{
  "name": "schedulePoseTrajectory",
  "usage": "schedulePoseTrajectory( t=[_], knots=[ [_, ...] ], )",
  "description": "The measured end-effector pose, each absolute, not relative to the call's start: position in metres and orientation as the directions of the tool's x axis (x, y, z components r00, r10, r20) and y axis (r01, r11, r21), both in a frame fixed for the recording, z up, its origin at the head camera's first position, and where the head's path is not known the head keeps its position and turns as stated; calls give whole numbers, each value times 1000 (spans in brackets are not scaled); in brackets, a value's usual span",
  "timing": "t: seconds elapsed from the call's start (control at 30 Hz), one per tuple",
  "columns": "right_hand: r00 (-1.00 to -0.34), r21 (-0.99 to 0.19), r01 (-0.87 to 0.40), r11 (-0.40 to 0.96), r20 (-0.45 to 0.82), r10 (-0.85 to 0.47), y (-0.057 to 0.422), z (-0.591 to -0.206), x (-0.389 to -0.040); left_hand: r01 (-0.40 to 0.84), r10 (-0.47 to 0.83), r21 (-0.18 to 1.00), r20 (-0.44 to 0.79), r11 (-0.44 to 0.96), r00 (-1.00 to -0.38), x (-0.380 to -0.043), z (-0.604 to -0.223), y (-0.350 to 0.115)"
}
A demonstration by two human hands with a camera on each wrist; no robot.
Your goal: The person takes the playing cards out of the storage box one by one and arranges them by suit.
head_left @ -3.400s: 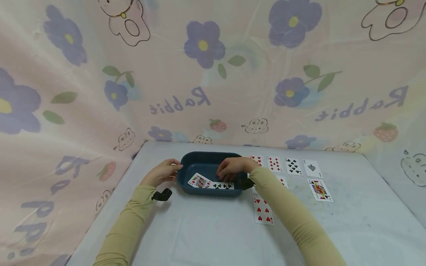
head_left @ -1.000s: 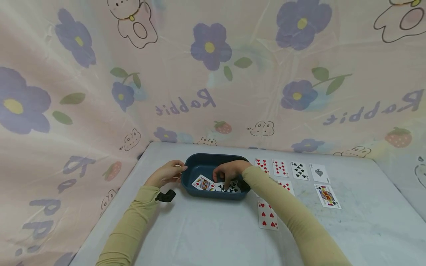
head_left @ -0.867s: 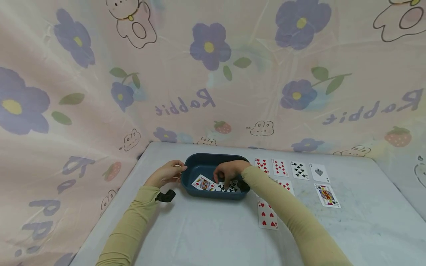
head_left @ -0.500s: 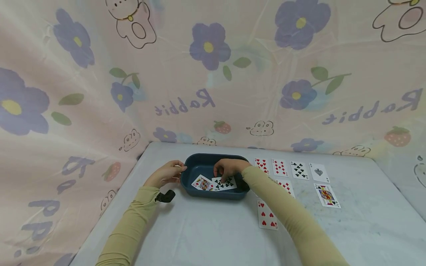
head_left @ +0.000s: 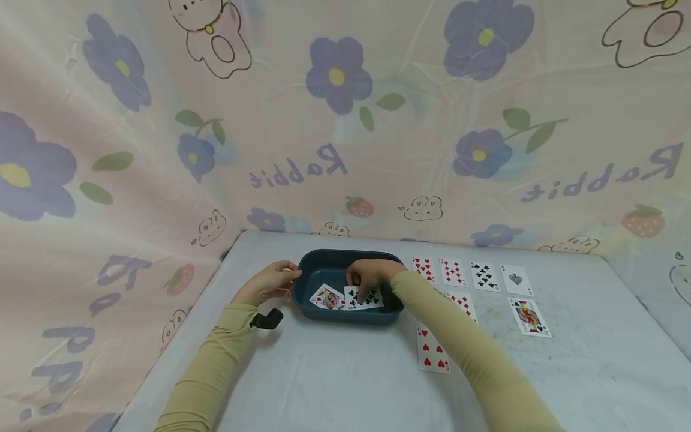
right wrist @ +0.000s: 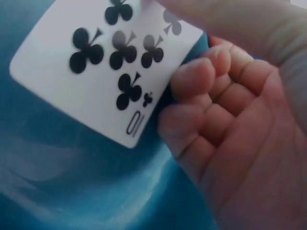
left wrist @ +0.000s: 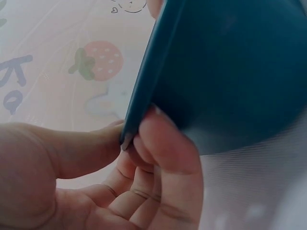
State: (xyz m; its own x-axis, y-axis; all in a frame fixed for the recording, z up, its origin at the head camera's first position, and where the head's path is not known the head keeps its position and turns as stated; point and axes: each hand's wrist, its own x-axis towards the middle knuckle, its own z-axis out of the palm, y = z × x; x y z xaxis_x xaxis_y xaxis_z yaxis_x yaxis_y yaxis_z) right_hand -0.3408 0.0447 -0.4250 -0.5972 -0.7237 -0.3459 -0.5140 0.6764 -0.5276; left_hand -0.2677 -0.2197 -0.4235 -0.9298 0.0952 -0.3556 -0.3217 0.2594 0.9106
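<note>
A dark blue oval basin (head_left: 324, 270) sits on the table. My left hand (head_left: 268, 283) grips its left rim, with the thumb outside and curled fingers against the wall in the left wrist view. Inside the basin, my right hand (head_left: 373, 273) holds a ten of clubs (right wrist: 103, 62) at its far edge. The thumb lies over the card face, while the other fingers curl beside the edge; the grip's underside is hidden. Left of it lies a diamond face card (head_left: 327, 297), apparently overlapped by or touching the ten.
Several face-up cards lie right of the basin, including a ten of clubs-like card (head_left: 484, 276), an ace of spades (head_left: 516, 279), a jack-like face card (head_left: 529, 317) and a six of hearts (head_left: 433, 350). My right sleeve (head_left: 459, 336) hides part of them. A patterned curtain (head_left: 378, 150) stands behind.
The right hand reached down over the clubs card near the basin's front wall, then drew back slightly with the card raised and turned. The left hand stays on the rim.
</note>
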Motion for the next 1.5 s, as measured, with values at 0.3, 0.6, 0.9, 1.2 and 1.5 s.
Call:
schedulePoseTrajectory(
  t=[0.3, 0.6, 0.9, 1.2, 1.5],
  knots=[
    [-573, -604, -506, 615, -297, -764, 53, -406, -347, -319, 99, 907, -357, 276, -929, -270, -421, -218],
    [-654, -690, -523, 500, -51, -755, 73, -377, -348, -314, 107, 912, -352, 266, -930, -272, -423, -218],
    [-796, -829, -367, 422, 45, -604, 126, -348, -325, -314, 101, 912, -350, 263, -931, -273, -426, -220],
    [-889, -913, -138, 384, -57, -455, 199, -363, -292, -323, 91, 905, -359, 277, -929, -269, -428, -221],
    [-945, -923, 26, 383, -147, -291, 292, -403, -254, -310, 107, 914, -347, 263, -932, -269, -429, -219]
  ],
)
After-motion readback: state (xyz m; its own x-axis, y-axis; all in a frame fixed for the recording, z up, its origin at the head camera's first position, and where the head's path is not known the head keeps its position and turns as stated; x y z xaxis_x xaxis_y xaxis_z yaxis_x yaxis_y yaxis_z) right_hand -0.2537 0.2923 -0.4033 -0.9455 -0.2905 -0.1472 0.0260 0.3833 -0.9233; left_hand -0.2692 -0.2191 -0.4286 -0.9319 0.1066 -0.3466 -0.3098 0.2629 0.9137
